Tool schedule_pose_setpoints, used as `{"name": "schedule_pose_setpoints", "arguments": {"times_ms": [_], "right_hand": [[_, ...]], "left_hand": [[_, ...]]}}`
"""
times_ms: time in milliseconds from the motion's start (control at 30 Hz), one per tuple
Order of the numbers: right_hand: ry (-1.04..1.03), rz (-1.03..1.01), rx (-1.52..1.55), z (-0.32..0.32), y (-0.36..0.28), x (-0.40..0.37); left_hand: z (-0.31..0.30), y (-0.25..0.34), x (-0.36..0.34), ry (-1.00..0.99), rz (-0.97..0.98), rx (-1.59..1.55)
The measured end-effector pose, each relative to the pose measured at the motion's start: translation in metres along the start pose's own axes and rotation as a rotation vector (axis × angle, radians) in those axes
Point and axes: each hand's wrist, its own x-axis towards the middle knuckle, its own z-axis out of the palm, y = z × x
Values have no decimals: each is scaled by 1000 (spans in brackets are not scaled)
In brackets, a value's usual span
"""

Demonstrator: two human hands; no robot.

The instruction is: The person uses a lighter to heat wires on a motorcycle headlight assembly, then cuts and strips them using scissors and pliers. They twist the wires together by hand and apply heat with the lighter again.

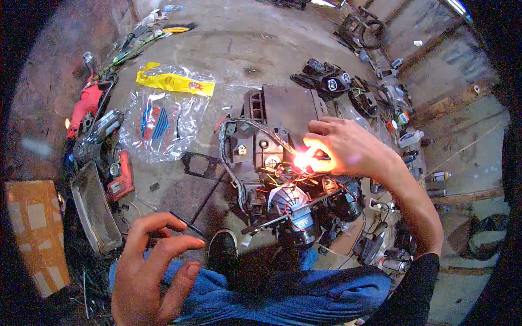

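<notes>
Over the wires of a vehicle headlight assembly [255,157], my right hand [340,146] has its fingers bent together. A bright orange-white glow [303,161] like a flame shows at its fingertips; what the fingers hold is lost in the glare, and I cannot tell its kind. Two round black lamp units [298,231] sit on the near side of the assembly, the left one with a blue label. Above my left knee, my left hand [157,266] is raised with fingers curved and apart, nothing between them.
A clear plastic bag with a yellow strip [174,81] lies on the concrete floor. At the left are a red power drill [122,176], a metal tray [92,209] and a taped cardboard box [38,233]. Another headlight [329,81], bottles and cables line the right side.
</notes>
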Motion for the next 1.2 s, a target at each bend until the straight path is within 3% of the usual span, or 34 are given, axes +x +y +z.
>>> {"name": "schedule_pose_setpoints", "arguments": {"times_ms": [533,667,767,867,1000,1133,1200], "right_hand": [[-117,-45,-57,-7,-3,17],[-52,-92,-62,-1,2,17],[-39,-93,-69,-2,2,18],[-115,28,-31,-18,-3,16],[163,222,12,-40,0,-25],[637,442,103,-46,-17,-114],[829,747,222,-21,-41,-171]], "left_hand": [[0,-8,-1,-22,28,-34],[-1,-5,-1,-35,18,-47],[-3,0,3,8,136,23],[-4,0,2,-26,114,10],[-4,4,9,-16,115,35],[-1,3,21,4,115,14],[-3,6,34,15,127,-12]]}}
